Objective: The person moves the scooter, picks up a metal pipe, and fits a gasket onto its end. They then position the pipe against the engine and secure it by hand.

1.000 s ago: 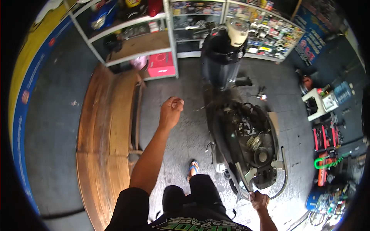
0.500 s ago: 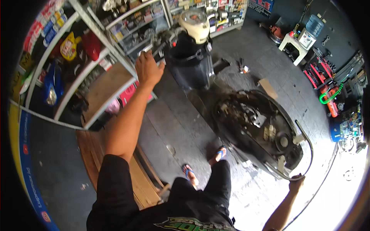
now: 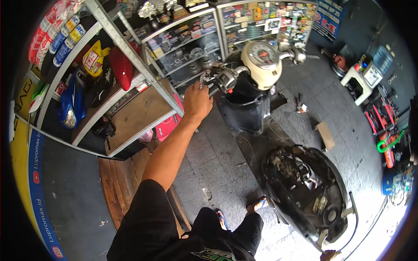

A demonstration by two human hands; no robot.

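Note:
My left hand (image 3: 198,102) is wrapped round the left handlebar grip (image 3: 213,89) of a scooter, at its lever end. Cream-coloured plastic with a round dial forms the scooter's instrument cover (image 3: 263,65), and below it is a dark front shield (image 3: 246,113). Behind the footboard, the dark rear body (image 3: 278,195) lies uncovered where a seat would sit, showing mechanical parts inside. At the lower edge, my right hand (image 3: 332,255) is closed on the curved rear grab rail (image 3: 356,219); its fingers are partly cut off by the frame.
A metal shelf (image 3: 130,50) with coloured fairings stands at left, above a wooden bench (image 3: 114,191). Glass display cases (image 3: 185,41) run along the back. Cardboard (image 3: 325,135) lies on the floor right of the scooter. A white stool (image 3: 357,85) and red tool racks (image 3: 375,117) line the right wall.
The view has shifted, so the scooter and shop appear lower and further right. Both hands keep their hold on the grip and the rail; my right hand is now nearly out of frame.

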